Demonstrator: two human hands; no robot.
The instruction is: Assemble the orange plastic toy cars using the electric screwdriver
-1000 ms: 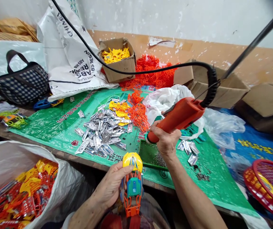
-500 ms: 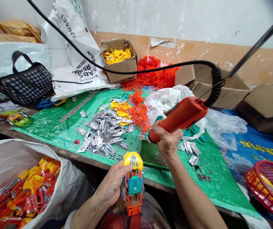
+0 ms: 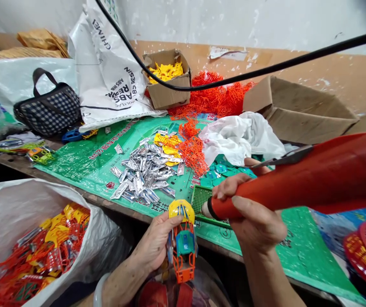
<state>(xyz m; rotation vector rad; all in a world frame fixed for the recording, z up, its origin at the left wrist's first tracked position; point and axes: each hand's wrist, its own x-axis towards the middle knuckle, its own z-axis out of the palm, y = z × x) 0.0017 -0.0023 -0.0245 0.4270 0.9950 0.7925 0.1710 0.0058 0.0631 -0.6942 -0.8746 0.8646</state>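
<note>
My left hand point(image 3: 152, 241) is closed around a toy car body point(image 3: 185, 243) near the table's front edge. The body has a yellow front, an orange open frame and a teal piece in the middle. In my right hand point(image 3: 257, 224) is a red electric screwdriver point(image 3: 313, 175), tilted, its pale tip pointing left and down. That tip is over the edge of a green mesh tray point(image 3: 198, 197), apart from the car body. Behind the tray lie teal plastic parts point(image 3: 223, 166). A heap of silver plastic pieces point(image 3: 141, 172) sits further left.
At front left stands a white sack point(image 3: 106, 230) filled with orange and yellow parts. Toward the back are a cardboard box point(image 3: 170, 96) of yellow parts, orange frames point(image 3: 211, 100) and a crumpled white bag point(image 3: 240, 134). A black cable point(image 3: 266, 70) crosses above. Red baskets point(image 3: 361, 256) stand right.
The screwdriver has swung from upright toward level, closer to the camera, and its tip has moved slightly down. My left hand keeps hold of the car body. The view has shifted slightly.
</note>
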